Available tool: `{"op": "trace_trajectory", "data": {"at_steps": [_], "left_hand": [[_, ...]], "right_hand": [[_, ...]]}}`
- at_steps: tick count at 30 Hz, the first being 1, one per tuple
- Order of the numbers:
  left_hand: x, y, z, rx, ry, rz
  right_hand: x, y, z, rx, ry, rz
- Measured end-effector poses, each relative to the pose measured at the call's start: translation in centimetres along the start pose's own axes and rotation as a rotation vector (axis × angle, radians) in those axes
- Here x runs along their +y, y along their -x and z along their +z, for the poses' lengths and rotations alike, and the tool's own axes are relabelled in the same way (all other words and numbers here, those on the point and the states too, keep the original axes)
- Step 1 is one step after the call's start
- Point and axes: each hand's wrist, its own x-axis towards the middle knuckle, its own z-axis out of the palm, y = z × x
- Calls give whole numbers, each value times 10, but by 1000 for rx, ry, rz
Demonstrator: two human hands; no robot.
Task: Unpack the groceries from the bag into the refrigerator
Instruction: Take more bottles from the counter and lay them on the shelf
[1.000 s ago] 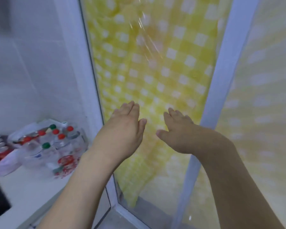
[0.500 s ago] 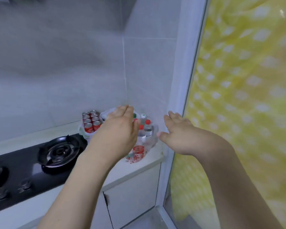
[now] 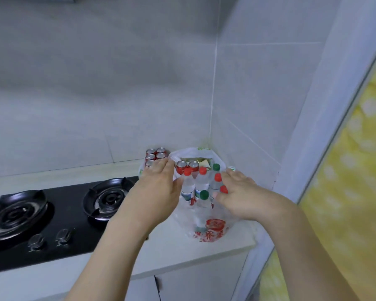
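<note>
Head view: your view has swung from the yellow checked curtain (image 3: 347, 181) to the bench (image 3: 178, 242) corner. Both hands, left hand (image 3: 159, 192) and right hand (image 3: 241, 196), now flank the clear plastic grocery bag (image 3: 204, 216), fingers straight, holding nothing. Judgement: unpacking barely begun. Clear water bottles (image 3: 201, 183) stand upright, long axes vertical, caps up; red drink cans (image 3: 155, 156) sit far-left of the bag. Refrigerator not visible.

Left hand (image 3: 159, 192) and right hand (image 3: 241, 196), fingers straight, flank the plastic bag (image 3: 211, 227) of bottles (image 3: 188, 185) on the counter (image 3: 178, 246).
</note>
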Motion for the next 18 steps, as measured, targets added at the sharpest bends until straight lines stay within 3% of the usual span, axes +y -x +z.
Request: {"op": "trace_trajectory", "data": {"at_steps": [6, 11, 18], "left_hand": [[-12, -48, 30, -45, 22, -125], [-40, -88, 56, -177, 2, -233], [-80, -162, 95, -233, 40, -184]], "right_hand": [[26, -69, -2, -7, -47, -50], [32, -132, 9, -44, -122, -53], [32, -207, 21, -97, -113, 36]]}}
